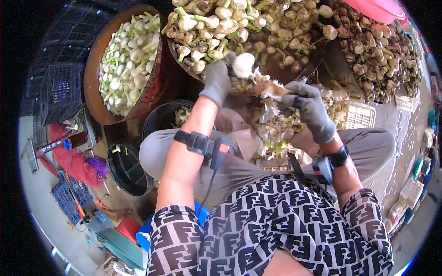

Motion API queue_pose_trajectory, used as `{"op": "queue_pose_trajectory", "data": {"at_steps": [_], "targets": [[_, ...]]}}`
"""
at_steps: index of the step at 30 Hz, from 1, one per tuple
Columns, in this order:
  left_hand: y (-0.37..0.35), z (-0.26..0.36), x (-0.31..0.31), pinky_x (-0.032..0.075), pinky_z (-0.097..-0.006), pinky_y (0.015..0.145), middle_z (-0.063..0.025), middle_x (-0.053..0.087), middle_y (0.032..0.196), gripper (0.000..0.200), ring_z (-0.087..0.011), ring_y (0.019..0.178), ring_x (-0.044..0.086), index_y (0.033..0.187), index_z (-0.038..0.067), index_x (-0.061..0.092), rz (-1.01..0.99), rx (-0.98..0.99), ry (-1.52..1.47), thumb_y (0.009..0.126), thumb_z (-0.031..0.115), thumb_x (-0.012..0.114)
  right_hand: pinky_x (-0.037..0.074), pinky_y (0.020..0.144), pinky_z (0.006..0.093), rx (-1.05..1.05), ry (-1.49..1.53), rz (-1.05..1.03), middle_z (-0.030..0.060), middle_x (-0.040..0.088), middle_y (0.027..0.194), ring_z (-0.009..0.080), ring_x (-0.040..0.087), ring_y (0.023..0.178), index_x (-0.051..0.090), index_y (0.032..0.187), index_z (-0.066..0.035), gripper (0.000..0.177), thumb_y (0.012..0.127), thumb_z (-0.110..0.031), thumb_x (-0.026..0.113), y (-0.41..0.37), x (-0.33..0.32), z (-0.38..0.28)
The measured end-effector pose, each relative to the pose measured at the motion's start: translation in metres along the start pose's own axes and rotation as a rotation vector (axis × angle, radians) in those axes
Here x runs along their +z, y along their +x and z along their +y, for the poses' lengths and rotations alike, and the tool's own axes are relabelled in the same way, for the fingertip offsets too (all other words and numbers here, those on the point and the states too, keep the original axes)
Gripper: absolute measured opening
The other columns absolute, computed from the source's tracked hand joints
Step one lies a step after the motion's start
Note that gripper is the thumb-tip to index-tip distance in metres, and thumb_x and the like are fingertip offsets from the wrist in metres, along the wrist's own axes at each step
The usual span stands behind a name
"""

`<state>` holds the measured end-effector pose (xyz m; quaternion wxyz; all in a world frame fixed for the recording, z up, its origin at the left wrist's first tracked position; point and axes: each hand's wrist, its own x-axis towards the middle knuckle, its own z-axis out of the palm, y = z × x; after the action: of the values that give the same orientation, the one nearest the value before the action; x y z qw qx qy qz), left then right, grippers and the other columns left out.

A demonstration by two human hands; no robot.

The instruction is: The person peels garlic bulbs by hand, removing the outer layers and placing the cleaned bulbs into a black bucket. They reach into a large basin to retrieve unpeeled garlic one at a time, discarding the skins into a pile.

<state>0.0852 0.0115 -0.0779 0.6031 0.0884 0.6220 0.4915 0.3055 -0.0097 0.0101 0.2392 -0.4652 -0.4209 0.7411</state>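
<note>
My left hand (217, 82), in a grey glove, grips a white, bare garlic bulb (243, 65) at the near rim of a wide metal pan (338, 69). Just to the right, my gloved right hand (309, 106) is closed on a ragged brown and white garlic husk (269, 87), which hangs from the fingertips beside the bulb. Unpeeled garlic bulbs (221, 23) with greenish stems are heaped in the pan beyond both hands. Below them, between my knees, lies a pile of shed garlic skins (278, 131).
At the left stands a rusty drum (94, 87) full of pale peeled bulbs. Black buckets (131, 170) sit beside my left leg. A large heap of brown garlic (382, 55) rises at the right, with a pink basin (377, 9) above it and a cream crate (361, 115) below.
</note>
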Motion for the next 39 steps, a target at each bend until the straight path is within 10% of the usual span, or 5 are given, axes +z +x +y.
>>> {"op": "queue_pose_trajectory", "data": {"at_steps": [6,18,25,36,39], "targets": [[0.035,-0.016,-0.013,0.042,-0.0265,0.04,-0.0021,0.062,0.076,0.028,-0.0152,0.056,0.056,0.095,0.008,0.061,-0.121,-0.156,-0.355,0.089,0.031,0.047,0.045,0.075,0.0365,-0.297,-1.422,-0.082,0.0185,0.061,0.091,0.0331,0.059,0.084,0.06,0.102,-0.008,0.037,0.071,-0.028,0.066,0.014,-0.038,0.053],[-0.036,0.106,-0.05,0.041,-0.0202,0.054,-0.0028,0.053,0.075,0.027,-0.0095,0.061,0.047,0.091,0.004,0.055,-0.133,0.517,-0.984,0.088,0.031,0.05,0.046,0.079,0.0385,-0.114,-1.217,0.003,0.0183,0.062,0.092,0.0343,0.059,0.088,0.063,0.097,-0.009,0.028,0.072,-0.019,0.055,0.132,-0.057,0.053],[-0.029,0.089,-0.026,0.04,-0.0228,0.051,-0.0032,0.055,0.079,0.026,-0.0117,0.06,0.046,0.097,0.003,0.055,-0.413,0.188,-0.742,0.089,0.027,0.049,0.045,0.08,0.0399,0.137,-1.328,0.109,0.0199,0.059,0.1,0.0341,0.056,0.095,0.064,0.092,-0.004,0.029,0.074,-0.023,0.051,0.25,-0.06,0.11],[-0.004,0.072,-0.023,0.047,-0.0243,0.053,-0.0042,0.061,0.083,0.017,-0.0127,0.069,0.059,0.096,0.002,0.056,-0.327,0.089,-0.745,0.087,0.017,0.052,0.049,0.063,0.0375,-0.601,-1.8,-0.497,0.0143,0.063,0.082,0.0314,0.062,0.075,0.062,0.079,-0.005,0.013,0.072,-0.014,0.055,0.274,-0.083,0.152],[-0.014,0.071,-0.015,0.046,-0.0237,0.051,-0.0039,0.06,0.079,0.022,-0.0111,0.061,0.056,0.097,0.002,0.057,-0.273,0.189,-0.531,0.087,0.021,0.051,0.047,0.068,0.0315,0.073,-0.972,0.148,0.0113,0.064,0.081,0.0239,0.061,0.079,0.063,0.089,-0.002,0.022,0.078,-0.02,0.056,0.251,-0.048,0.133]]}}
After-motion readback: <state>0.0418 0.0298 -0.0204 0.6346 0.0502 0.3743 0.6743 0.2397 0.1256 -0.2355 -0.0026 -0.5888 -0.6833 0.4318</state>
